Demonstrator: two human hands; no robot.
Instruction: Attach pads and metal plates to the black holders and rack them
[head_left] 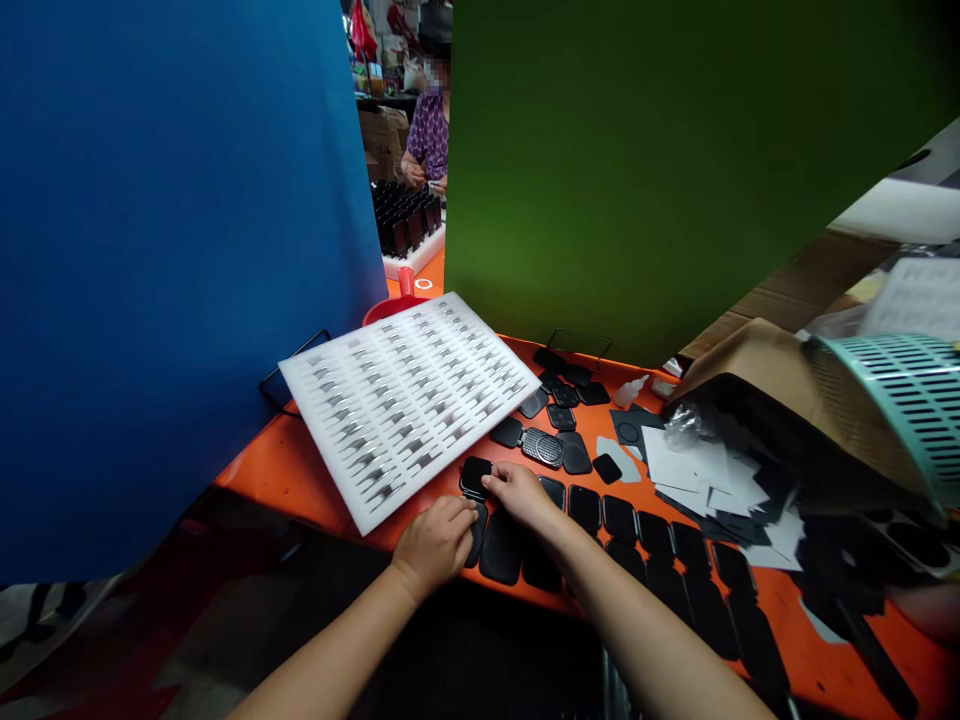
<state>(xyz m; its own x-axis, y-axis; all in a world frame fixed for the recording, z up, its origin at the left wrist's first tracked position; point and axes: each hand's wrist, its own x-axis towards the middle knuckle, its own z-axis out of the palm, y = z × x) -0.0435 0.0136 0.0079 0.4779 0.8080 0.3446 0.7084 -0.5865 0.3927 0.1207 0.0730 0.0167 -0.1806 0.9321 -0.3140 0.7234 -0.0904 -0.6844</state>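
My left hand (435,540) is curled, knuckles up, over the left end of a row of black rounded plastic pieces (660,545) on the orange table (292,470). My right hand (519,492) lies beside it, its fingertips pinching a small black square piece (474,475) at the near edge of a white foam tray (409,400) filled with rows of small metal parts. What the left fingers hold is hidden.
Loose black parts (559,415) and white paper sheets (694,470) lie to the right. A brown paper bag (757,375) and a teal basket (900,405) stand at the far right. Blue (165,250) and green (660,150) panels wall the back. Another person (427,130) works behind.
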